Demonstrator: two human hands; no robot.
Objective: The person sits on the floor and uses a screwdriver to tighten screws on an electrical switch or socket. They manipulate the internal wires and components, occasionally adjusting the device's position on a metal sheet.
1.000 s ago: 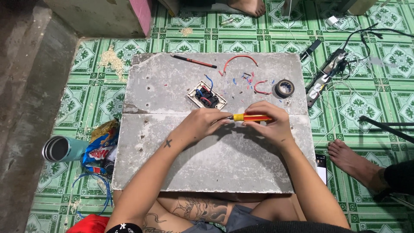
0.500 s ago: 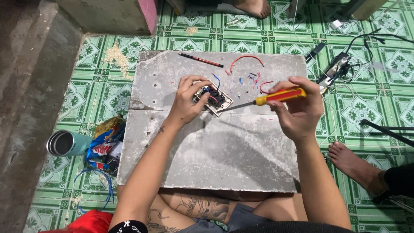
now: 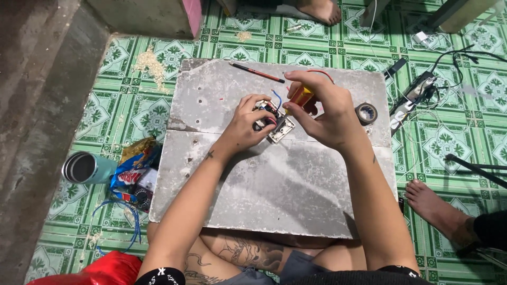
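Observation:
A grey board (image 3: 274,184) lies on the floor in front of me. On it rests a white switch plate (image 3: 278,130) with red, blue and black wires. My left hand (image 3: 248,124) holds that plate down from the left. My right hand (image 3: 322,108) grips a screwdriver with a yellow and orange handle (image 3: 301,96), held nearly upright with its tip down in the plate. The tip itself is hidden by my fingers.
A red and black pencil-like tool (image 3: 256,72) lies at the board's far edge. A roll of black tape (image 3: 366,113) sits at the right. A power strip with cables (image 3: 414,92) lies on the green tiles. A teal tumbler (image 3: 87,168) and snack bags (image 3: 134,169) lie left. Another person's foot (image 3: 438,208) is at right.
My right hand has swung the screwdriver from lying level to nearly upright over the switch plate. My left hand moved onto the plate and stays there.

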